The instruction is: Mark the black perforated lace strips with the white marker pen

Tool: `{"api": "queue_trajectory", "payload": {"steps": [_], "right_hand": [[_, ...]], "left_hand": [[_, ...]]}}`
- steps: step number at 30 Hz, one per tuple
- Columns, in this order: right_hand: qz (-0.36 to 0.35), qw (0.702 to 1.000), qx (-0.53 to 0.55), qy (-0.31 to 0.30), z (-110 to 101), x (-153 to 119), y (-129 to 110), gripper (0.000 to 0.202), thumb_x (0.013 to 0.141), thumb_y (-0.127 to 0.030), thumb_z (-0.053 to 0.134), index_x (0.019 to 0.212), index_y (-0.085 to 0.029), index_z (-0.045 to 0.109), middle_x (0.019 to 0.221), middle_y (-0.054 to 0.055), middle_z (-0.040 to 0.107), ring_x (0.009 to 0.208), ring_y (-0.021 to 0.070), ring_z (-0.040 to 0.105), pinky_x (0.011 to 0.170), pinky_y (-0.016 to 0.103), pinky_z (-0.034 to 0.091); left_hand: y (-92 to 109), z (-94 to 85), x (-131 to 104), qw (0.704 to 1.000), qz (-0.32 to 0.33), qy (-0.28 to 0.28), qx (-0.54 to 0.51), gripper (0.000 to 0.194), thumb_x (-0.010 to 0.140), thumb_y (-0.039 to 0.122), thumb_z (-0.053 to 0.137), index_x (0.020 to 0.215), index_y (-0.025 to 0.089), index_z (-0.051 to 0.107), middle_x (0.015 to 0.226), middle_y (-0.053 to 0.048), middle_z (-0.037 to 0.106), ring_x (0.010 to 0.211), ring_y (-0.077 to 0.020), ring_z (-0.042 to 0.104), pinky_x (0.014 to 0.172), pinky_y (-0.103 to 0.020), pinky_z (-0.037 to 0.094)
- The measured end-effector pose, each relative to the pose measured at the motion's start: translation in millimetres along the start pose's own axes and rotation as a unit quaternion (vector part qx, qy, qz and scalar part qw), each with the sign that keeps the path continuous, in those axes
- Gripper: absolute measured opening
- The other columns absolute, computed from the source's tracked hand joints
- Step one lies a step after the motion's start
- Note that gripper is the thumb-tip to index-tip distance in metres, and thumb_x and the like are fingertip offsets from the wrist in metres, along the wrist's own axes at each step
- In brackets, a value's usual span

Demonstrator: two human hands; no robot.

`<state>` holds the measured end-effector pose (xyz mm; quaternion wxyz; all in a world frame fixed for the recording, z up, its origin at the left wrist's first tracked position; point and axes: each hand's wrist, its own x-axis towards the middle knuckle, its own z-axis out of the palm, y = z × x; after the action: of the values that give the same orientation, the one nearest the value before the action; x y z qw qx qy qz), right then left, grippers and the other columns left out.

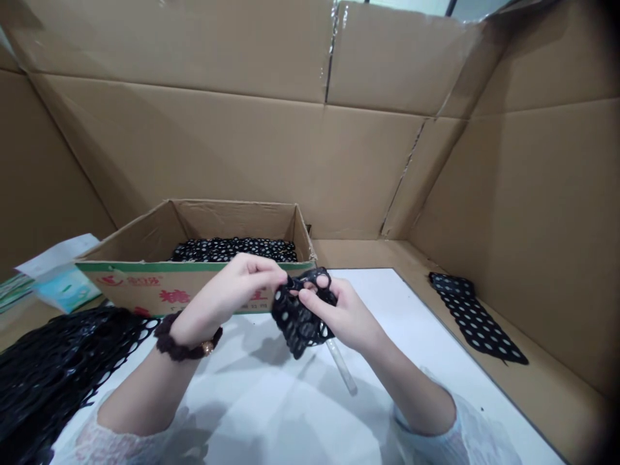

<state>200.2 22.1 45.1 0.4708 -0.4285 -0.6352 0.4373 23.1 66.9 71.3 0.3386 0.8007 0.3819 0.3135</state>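
A small bunched piece of black dotted mesh fabric is held up between both hands over the white table. My left hand pinches its upper left edge with thumb and forefinger. On the right side, my right hand grips the fabric, its thumb across the front and fingertips showing through at the top. Just below the fabric, a clear, narrow stick-like item lies on the white table. A dark scrunchie circles the left wrist.
An open cardboard box holding black dotted fabric stands behind the hands. Black netting is heaped at the left, near a blue-green packet. A dotted strip lies at the right. Cardboard walls surround the table.
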Motion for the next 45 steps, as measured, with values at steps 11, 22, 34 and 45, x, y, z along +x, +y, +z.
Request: {"api": "queue_trajectory", "payload": {"steps": [11, 22, 34, 45], "right_hand": [[-0.004, 0.997, 0.041, 0.06, -1, 5, 7, 0.032, 0.078, -0.034, 0.051, 0.053, -0.016, 0.046, 0.052, -0.003, 0.045, 0.061, 0.0105, 0.049, 0.065, 0.023, 0.039], [0.009, 0.996, 0.05, 0.073, -1, 6, 12, 0.028, 0.069, -0.04, 0.062, 0.065, -0.015, 0.052, 0.061, -0.002, 0.052, 0.057, 0.0094, 0.048, 0.058, 0.022, 0.04], [-0.001, 0.996, 0.025, 0.091, 8, 1, 13, 0.021, 0.074, -0.034, 0.057, 0.072, -0.013, 0.059, 0.072, 0.003, 0.062, 0.069, 0.0144, 0.057, 0.064, 0.024, 0.045], [-0.037, 0.996, -0.073, -0.026, 13, -4, 11, 0.011, 0.078, -0.023, 0.05, 0.081, -0.016, 0.057, 0.079, 0.001, 0.06, 0.076, 0.0131, 0.056, 0.069, 0.023, 0.044]], "left_hand": [[-43, -36.6, 14, 0.876, 0.014, 0.294, 0.383, 0.036, 0.083, 0.03, 0.038, 0.11, 0.015, 0.056, 0.115, -0.012, 0.055, 0.105, -0.0265, 0.049, 0.089, -0.039, 0.038], [15, 18.5, -12, 0.957, 0.106, 0.084, 0.255, 0.02, 0.082, 0.03, 0.046, 0.076, 0.021, 0.063, 0.073, 0.001, 0.065, 0.071, -0.0156, 0.057, 0.07, -0.027, 0.039], [14, 13.4, -14, 0.982, 0.053, 0.062, 0.172, 0.024, 0.079, 0.034, 0.049, 0.091, 0.024, 0.067, 0.085, 0.0, 0.069, 0.079, -0.0186, 0.06, 0.072, -0.028, 0.043], [-32, -21.3, 12, 0.91, 0.03, 0.397, 0.12, 0.027, 0.081, 0.027, 0.039, 0.084, 0.014, 0.063, 0.076, -0.005, 0.066, 0.072, -0.0148, 0.061, 0.069, -0.025, 0.046]]}}
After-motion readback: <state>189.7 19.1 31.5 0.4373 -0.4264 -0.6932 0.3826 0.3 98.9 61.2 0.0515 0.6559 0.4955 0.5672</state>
